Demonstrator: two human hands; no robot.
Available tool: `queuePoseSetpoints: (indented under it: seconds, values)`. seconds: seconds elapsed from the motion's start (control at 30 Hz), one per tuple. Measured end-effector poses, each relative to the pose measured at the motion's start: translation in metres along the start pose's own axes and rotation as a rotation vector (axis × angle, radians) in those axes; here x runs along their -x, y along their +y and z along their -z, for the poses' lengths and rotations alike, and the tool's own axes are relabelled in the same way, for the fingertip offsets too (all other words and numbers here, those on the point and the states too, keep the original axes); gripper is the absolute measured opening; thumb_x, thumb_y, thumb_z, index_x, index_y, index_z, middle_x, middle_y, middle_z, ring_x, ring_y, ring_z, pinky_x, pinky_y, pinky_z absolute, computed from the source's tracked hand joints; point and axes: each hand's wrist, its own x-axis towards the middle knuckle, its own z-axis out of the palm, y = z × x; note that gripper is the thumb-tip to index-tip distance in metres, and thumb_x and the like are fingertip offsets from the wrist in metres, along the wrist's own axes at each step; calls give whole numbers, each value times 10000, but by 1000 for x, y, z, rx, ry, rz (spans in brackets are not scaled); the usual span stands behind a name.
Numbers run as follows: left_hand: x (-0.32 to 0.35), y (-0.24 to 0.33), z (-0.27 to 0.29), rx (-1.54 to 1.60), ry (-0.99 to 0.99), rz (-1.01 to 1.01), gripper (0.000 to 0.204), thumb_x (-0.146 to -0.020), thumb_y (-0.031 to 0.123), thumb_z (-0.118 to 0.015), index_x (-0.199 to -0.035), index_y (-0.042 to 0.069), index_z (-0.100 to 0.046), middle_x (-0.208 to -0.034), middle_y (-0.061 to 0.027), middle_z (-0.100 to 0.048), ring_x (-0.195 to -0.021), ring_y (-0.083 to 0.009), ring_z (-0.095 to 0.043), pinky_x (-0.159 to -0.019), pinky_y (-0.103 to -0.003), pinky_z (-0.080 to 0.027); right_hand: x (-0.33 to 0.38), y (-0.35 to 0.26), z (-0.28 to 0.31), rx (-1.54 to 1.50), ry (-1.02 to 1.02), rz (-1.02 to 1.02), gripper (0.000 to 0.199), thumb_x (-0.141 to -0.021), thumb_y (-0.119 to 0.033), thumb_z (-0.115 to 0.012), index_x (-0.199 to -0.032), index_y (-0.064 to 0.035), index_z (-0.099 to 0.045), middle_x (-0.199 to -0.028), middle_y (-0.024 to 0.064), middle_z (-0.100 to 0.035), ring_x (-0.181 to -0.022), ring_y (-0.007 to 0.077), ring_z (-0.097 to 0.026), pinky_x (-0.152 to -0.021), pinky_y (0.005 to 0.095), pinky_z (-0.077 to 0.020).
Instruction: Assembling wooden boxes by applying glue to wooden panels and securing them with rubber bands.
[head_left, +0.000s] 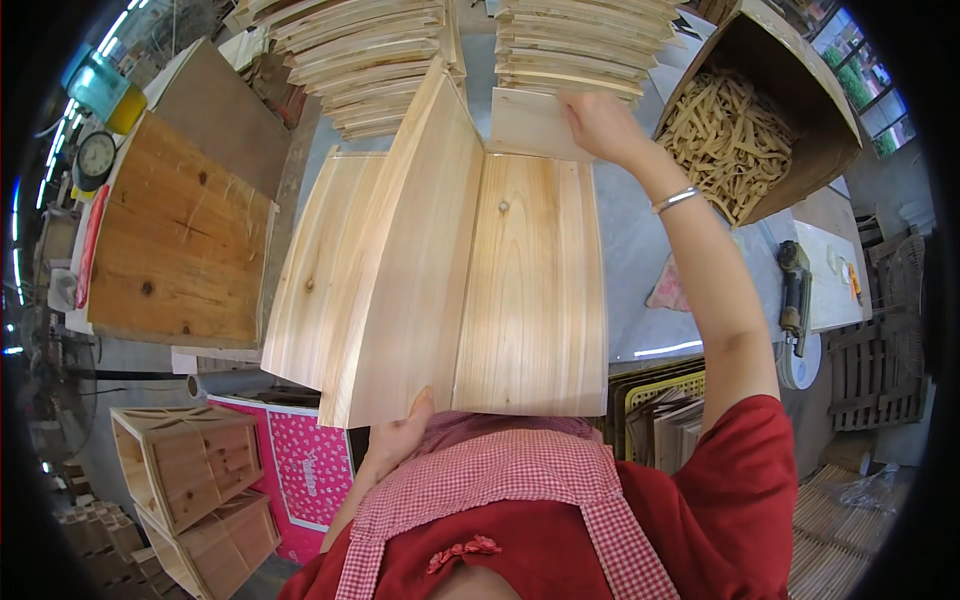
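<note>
A long pale wooden panel [535, 290] with a knot lies flat in front of me on the worktable. Along its left side a long board [420, 270] stands on edge, leaning, and another wide wooden piece [318, 275] lies left of it. My left hand [398, 440] grips the near end of the standing board, thumb on its right face and the other fingers mostly hidden. At the flat panel's far end, my right hand [605, 125] pinches the upper right corner of a short thin board [530, 122], which stands across that end.
Two tall stacks of wooden panels [365, 60] [580, 45] stand at the back. A cardboard box [830, 120] of pale curled strips [725, 140] sits right, a power tool [795, 290] nearer. Leftward are a brown board [180, 235], a clock [95, 160] and wooden boxes [190, 465].
</note>
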Motion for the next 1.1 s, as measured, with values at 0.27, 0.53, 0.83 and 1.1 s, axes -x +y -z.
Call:
queuePoseSetpoints:
  seconds: [0.27,0.53,0.83,1.1]
  values:
    - [2,10,6,-114,-143,18,323,-902,160,-692,-1173,-8,-638,-1097,-113,-689,-980,-211,-654,-856,-327,-526,-29,3,-2,86,-118,-198,384,-850,-350,-680,-1127,-85,-690,-1012,184,-715,-969,356,-674,-836,481,-523]
    - [11,46,-1,-42,-195,447,350,-925,138,-703,-1237,-3,-627,-1187,-89,-660,-1072,-169,-616,-926,-274,-489,-29,-6,-5,100,-83,-126,359,-841,-368,-705,-1075,-96,-708,-964,169,-716,-951,344,-674,-802,455,-522]
    - [17,15,7,-54,-309,443,411,-913,345,-695,-1162,21,-648,-1075,-120,-666,-945,-189,-623,-799,-310,-533,-28,-3,-15,91,-16,-122,328,-838,-354,-712,-1047,-101,-710,-918,164,-715,-921,339,-677,-770,462,-524]
    - [11,32,-1,-6,-236,466,412,-864,353,-739,-1094,21,-660,-983,-102,-677,-866,-201,-634,-752,-333,-536,-36,7,-11,104,-40,-83,301,-822,-345,-724,-981,-90,-706,-905,179,-709,-901,355,-678,-765,467,-528]
